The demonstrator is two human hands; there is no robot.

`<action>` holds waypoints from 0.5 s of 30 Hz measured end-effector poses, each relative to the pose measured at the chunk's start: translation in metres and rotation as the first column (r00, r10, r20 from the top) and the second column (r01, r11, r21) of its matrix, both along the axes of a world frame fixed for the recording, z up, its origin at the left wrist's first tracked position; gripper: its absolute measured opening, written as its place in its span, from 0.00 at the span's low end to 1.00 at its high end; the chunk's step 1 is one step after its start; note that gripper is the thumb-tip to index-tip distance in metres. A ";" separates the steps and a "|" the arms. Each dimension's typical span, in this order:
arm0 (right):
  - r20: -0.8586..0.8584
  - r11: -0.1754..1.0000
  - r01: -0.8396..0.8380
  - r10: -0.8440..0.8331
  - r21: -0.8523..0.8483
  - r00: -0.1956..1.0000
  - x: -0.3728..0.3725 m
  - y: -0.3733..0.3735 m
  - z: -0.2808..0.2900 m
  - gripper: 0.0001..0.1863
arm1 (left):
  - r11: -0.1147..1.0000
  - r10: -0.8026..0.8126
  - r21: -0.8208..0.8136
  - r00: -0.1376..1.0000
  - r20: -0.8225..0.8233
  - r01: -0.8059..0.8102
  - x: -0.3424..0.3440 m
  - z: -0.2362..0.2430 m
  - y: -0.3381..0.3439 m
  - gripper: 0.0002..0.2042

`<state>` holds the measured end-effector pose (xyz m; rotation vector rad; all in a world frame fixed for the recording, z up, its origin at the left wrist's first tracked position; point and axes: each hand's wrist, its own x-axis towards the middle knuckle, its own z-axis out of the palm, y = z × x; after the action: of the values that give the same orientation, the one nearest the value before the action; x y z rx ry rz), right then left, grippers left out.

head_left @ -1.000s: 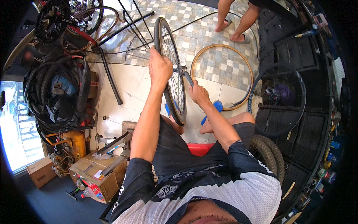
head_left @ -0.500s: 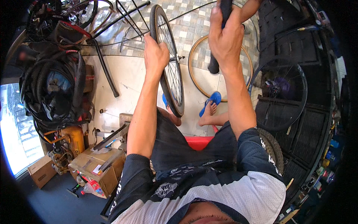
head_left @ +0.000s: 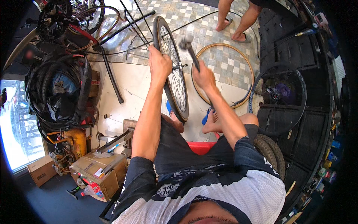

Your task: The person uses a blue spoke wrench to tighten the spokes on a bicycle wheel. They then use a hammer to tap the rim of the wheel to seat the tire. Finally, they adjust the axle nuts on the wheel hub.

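A bicycle wheel [head_left: 170,100] with a black tyre stands on edge in front of me, between my knees and the tiled patch. My left hand [head_left: 160,64] is closed round its tyre on the near left side. My right hand [head_left: 204,77] grips the dark handle of a hammer [head_left: 192,55] just right of the wheel. The hammer's head points up and left, apart from the wheel's axle and spokes. My lower fingers on that hand are partly hidden and blurred.
A tan-edged tyre [head_left: 222,45] lies on the floor beyond my right hand. Another person's legs [head_left: 249,22] stand at the far right. Another wheel [head_left: 305,89] leans at right. Tyres [head_left: 41,87] are heaped at left, above a cardboard box [head_left: 84,164].
My right hand has come down and left with the hammer, from high up to beside the wheel. My left hand still holds the tyre; the view has shifted slightly.
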<state>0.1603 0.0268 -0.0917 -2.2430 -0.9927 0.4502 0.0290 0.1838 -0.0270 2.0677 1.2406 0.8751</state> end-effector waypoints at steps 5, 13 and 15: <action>0.139 0.855 -0.047 -0.030 0.516 0.990 0.024 0.038 0.164 0.14 | 0.990 -0.034 -0.134 0.999 0.014 0.035 -0.003 0.011 -0.004 0.26; 0.062 0.975 0.063 -0.078 0.215 0.995 -0.012 0.003 -0.009 0.26 | 0.986 -0.038 -0.160 0.999 -0.006 0.037 0.003 0.022 -0.009 0.24; -0.166 0.953 -0.099 0.052 -0.286 0.985 -0.036 -0.054 -0.110 0.24 | 0.980 -0.081 -0.183 0.997 -0.003 0.079 0.001 0.032 -0.009 0.23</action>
<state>0.1248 -0.0275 -0.2021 -2.3888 -0.9845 0.8445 0.0297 0.1744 0.0048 1.9632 1.1881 0.6880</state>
